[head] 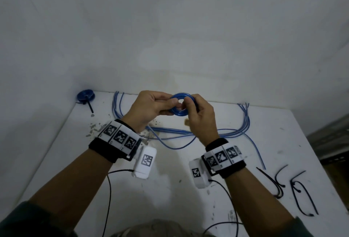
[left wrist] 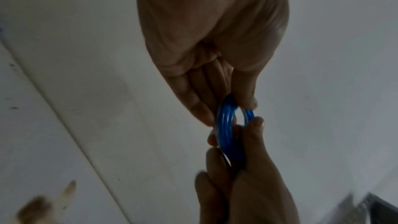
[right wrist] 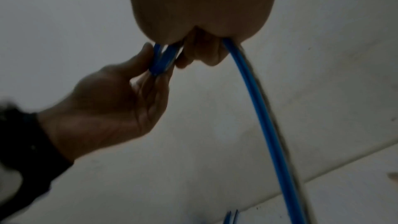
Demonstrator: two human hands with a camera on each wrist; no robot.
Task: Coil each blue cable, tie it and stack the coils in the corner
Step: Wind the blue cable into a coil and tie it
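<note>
I hold a small blue coil point(head: 179, 113) above the white table point(head: 170, 195), near the back wall. My left hand point(head: 172, 104) pinches its left side between thumb and fingers, seen close in the left wrist view as the coil point(left wrist: 225, 130) under my left hand point(left wrist: 226, 106). My right hand point(head: 187, 102) grips the coil's right side; its fingers point(right wrist: 202, 52) are curled over the coil point(right wrist: 162, 60). A loose tail of the blue cable point(right wrist: 269, 125) hangs down from my right hand. A tied blue coil point(head: 86, 96) with a black tie tail lies in the far left corner.
Several loose blue cables point(head: 170, 134) lie across the table behind and under my wrists, with ends running to the back wall. Several black zip ties point(head: 302, 199) lie at the front right. Thin black wires point(head: 109, 195) trail from my wrist cameras.
</note>
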